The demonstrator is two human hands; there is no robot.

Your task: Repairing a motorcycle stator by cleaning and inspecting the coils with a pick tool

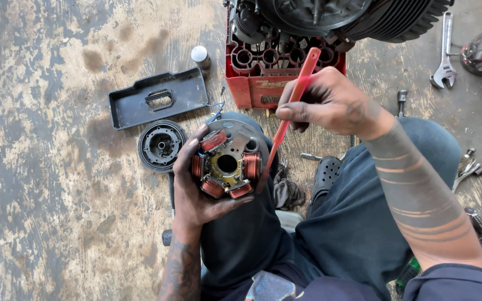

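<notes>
My left hand (193, 187) holds a round stator plate (229, 161) with several copper-wound coils, resting over my left knee. My right hand (324, 103) grips a long red brush handle (291, 108). The handle slants down so its lower end touches the right side of the stator near one coil. Both hands are dark with grease.
A red crate (252, 83) under an engine (336, 17) stands ahead. A black plastic cover (157, 97) and a round black flywheel part (160, 145) lie on the stained floor to the left, a small cylinder (199, 56) behind them. An adjustable wrench (444, 50) and other tools lie at right.
</notes>
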